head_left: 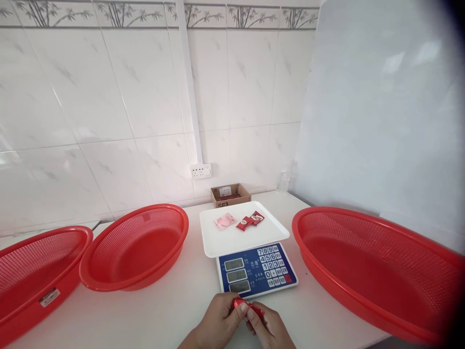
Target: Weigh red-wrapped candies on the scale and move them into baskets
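My left hand (220,316) and my right hand (271,328) meet at the bottom middle of the head view, just in front of a digital scale (254,286). Between them they pinch a shiny red packet (239,302), with thumbs close together; fingers cover much of it. The scale has a blue panel with number keys and three displays. On its white tray (214,243) lie a pale pink packet (225,221), a small red packet (244,223) and a darker red packet (257,217), the two red ones touching.
Two red plastic baskets (105,285) (54,282) stand at the left, and a larger red basket (337,286) at the right. Behind the scale is an open cardboard box (238,199) with red contents. A clear glass jar (283,181) stands near the tiled wall.
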`<action>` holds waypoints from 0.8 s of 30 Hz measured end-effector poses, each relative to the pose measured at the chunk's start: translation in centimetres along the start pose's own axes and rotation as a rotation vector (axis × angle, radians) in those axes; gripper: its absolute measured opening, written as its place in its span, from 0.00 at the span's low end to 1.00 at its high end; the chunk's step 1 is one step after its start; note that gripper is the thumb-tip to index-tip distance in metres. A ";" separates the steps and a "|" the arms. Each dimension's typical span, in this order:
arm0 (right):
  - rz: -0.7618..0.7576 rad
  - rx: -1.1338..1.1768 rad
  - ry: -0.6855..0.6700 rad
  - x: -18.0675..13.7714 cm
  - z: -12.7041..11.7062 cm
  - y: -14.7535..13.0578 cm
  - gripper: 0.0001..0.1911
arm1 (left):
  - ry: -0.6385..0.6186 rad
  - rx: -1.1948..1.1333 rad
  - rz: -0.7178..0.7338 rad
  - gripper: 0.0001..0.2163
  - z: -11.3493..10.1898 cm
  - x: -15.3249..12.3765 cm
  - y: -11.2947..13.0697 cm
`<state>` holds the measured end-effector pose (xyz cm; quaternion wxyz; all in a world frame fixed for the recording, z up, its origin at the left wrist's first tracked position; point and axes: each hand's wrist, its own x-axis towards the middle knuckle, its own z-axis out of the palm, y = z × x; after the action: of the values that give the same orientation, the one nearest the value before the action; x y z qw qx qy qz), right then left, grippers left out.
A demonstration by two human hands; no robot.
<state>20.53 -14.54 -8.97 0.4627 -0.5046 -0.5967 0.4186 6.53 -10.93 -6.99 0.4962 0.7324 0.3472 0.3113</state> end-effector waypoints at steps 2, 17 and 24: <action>0.010 -0.005 0.004 0.0 0.0 0.2 0.26 | -0.010 -0.026 0.003 0.21 0.1 0.0 0.1; -0.022 -0.034 -0.001 0.0 -0.4 2.0 0.23 | 0.015 0.102 0.063 0.22 0.0 -0.4 0.7; 0.003 -0.035 -0.004 0.0 -0.3 1.8 0.24 | 0.024 0.122 0.059 0.23 0.0 -0.4 0.8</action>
<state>21.20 -14.25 -10.63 0.4521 -0.5126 -0.6041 0.4097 6.48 -11.50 -6.29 0.4372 0.7674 0.3495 0.3128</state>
